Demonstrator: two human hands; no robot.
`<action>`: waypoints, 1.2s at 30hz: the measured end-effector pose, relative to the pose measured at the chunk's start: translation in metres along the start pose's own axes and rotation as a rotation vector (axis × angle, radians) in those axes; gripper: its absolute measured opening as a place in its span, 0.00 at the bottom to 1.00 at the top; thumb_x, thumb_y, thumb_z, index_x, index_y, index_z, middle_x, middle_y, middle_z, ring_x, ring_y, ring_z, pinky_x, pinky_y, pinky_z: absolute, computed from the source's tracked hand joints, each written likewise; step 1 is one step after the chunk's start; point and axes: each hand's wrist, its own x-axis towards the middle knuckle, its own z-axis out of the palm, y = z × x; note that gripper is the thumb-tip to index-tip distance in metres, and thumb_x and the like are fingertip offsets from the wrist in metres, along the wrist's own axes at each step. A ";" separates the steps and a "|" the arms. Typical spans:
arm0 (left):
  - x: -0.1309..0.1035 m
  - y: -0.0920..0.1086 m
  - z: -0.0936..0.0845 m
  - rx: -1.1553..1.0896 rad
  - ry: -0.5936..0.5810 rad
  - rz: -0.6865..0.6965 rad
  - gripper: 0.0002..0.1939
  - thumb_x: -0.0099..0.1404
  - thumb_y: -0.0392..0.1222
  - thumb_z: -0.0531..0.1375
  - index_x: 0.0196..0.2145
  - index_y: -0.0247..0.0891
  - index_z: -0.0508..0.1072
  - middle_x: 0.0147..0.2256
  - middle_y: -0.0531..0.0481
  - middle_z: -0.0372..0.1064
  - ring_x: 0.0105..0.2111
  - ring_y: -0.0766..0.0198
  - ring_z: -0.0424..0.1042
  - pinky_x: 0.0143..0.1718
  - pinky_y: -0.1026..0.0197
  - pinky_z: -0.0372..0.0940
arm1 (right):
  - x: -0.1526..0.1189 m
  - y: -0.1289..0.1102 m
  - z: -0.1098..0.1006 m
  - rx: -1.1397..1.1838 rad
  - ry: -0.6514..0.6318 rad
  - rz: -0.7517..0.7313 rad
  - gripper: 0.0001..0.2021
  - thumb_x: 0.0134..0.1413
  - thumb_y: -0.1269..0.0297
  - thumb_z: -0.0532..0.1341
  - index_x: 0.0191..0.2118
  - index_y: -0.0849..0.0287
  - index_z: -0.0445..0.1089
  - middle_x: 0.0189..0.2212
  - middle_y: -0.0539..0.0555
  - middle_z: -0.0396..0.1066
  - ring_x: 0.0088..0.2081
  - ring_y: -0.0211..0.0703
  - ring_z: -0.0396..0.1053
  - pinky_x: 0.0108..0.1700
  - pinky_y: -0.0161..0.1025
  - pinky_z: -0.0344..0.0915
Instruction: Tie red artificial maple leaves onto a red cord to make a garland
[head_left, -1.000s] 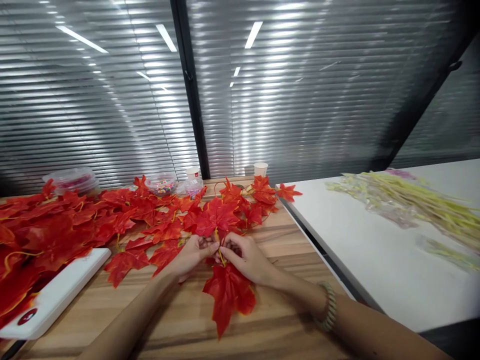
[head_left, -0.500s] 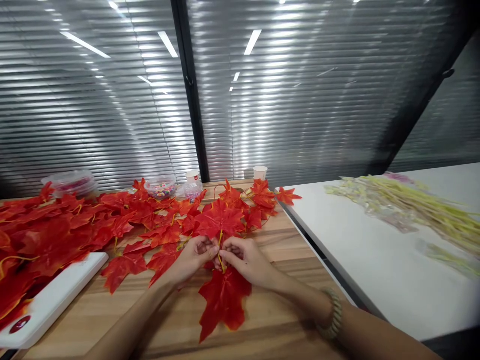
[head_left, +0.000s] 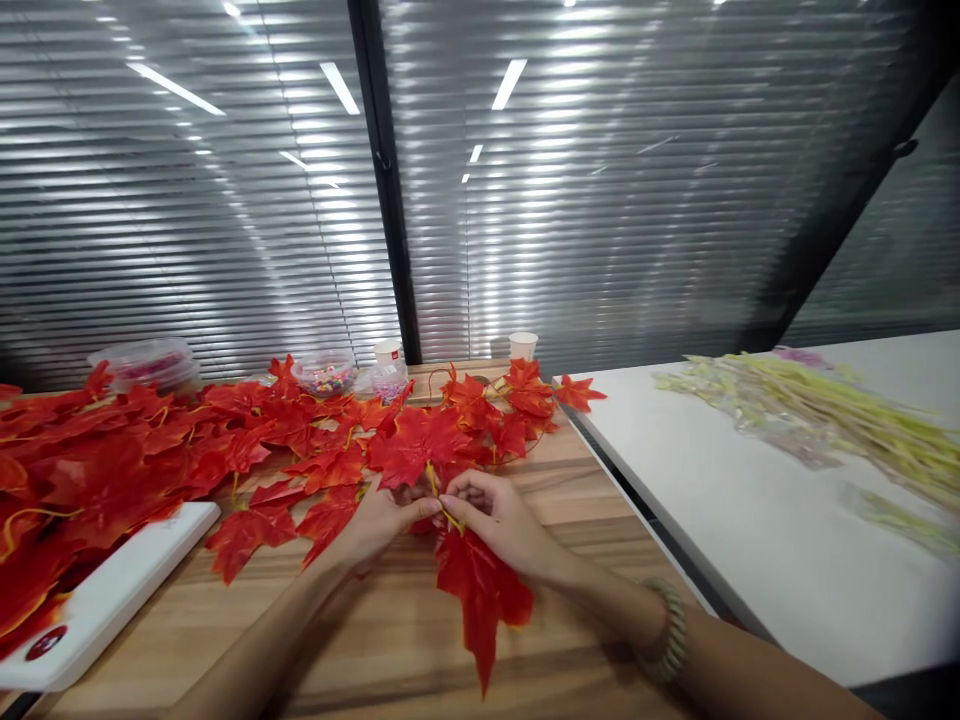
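Observation:
Two red artificial maple leaves meet by their yellow stems between my hands. The upper maple leaf (head_left: 420,440) points away from me, and the lower maple leaf (head_left: 484,595) hangs toward me over the wood. My left hand (head_left: 386,520) pinches the joined yellow stems (head_left: 435,488) from the left, its fingers partly hidden behind the leaf. From the right, my right hand (head_left: 491,515) pinches the same stems between thumb and forefinger. A beaded bracelet (head_left: 666,632) circles my right wrist. Whether the stems are knotted or only crossed, I cannot tell.
A heap of red maple leaves (head_left: 112,450) covers the wooden table's left and back. A white rectangular object (head_left: 127,590) lies at the left. Bead tubs (head_left: 326,375) and paper cups (head_left: 523,346) stand at the back. Yellow stalks (head_left: 847,405) lie on a white table (head_left: 675,480).
Between my fingers the joined leaves have turned: the lower leaf has swung to the right and the upper one slightly left. Both hands keep their pinch in about the same place.

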 end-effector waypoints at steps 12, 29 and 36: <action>0.005 -0.007 -0.004 0.058 0.068 0.003 0.16 0.46 0.47 0.65 0.26 0.34 0.67 0.26 0.50 0.68 0.27 0.65 0.67 0.30 0.63 0.63 | 0.000 0.010 0.000 -0.119 -0.040 0.003 0.06 0.44 0.67 0.60 0.29 0.64 0.67 0.21 0.49 0.64 0.23 0.32 0.59 0.27 0.30 0.58; 0.001 0.002 -0.007 0.110 0.065 -0.019 0.15 0.49 0.47 0.64 0.29 0.34 0.68 0.22 0.52 0.67 0.25 0.65 0.66 0.32 0.63 0.62 | -0.002 0.000 -0.006 -0.419 -0.084 -0.165 0.11 0.55 0.73 0.51 0.32 0.63 0.70 0.29 0.52 0.72 0.29 0.36 0.66 0.33 0.31 0.59; 0.000 0.002 -0.006 -0.039 0.031 -0.065 0.17 0.48 0.49 0.64 0.28 0.32 0.69 0.21 0.52 0.65 0.23 0.67 0.64 0.29 0.64 0.60 | -0.003 -0.002 -0.008 -0.369 -0.165 -0.219 0.12 0.56 0.73 0.49 0.36 0.61 0.70 0.31 0.51 0.71 0.32 0.37 0.66 0.36 0.31 0.60</action>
